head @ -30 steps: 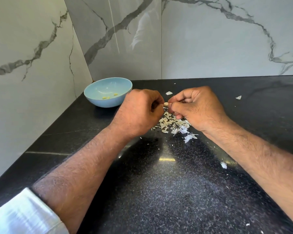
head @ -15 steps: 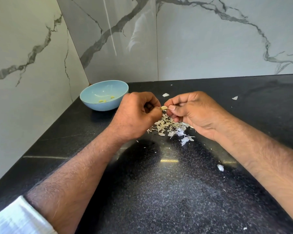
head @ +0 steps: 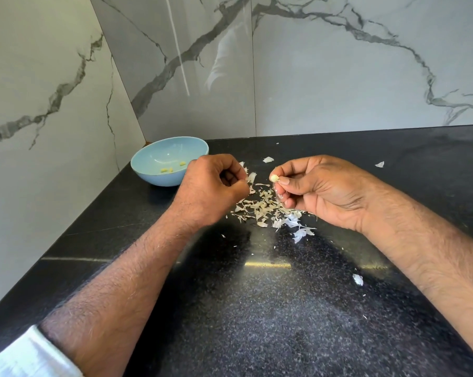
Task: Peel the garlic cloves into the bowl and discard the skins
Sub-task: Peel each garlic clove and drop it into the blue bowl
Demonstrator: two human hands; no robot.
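Fingertips (head: 280,180) of my right hand (head: 325,191) pinch a garlic clove (head: 274,177) above the skins (head: 265,208); my left hand (head: 216,186) is curled, contents unclear. Peeling looks nearly finished; next, I'd drop it into the bowl (head: 148,172) at ten o'clock.

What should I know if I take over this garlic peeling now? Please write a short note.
Right hand: pinches one garlic clove at its fingers, above the skins.
Left hand: fingers curled, beside the bowl; a held skin cannot be confirmed.
Blue bowl: at the back left, three peeled cloves inside.
Skin pile: on the black counter between the hands, stray flakes around.
Left: finish this clove, drop it in the bowl, discard the skins.
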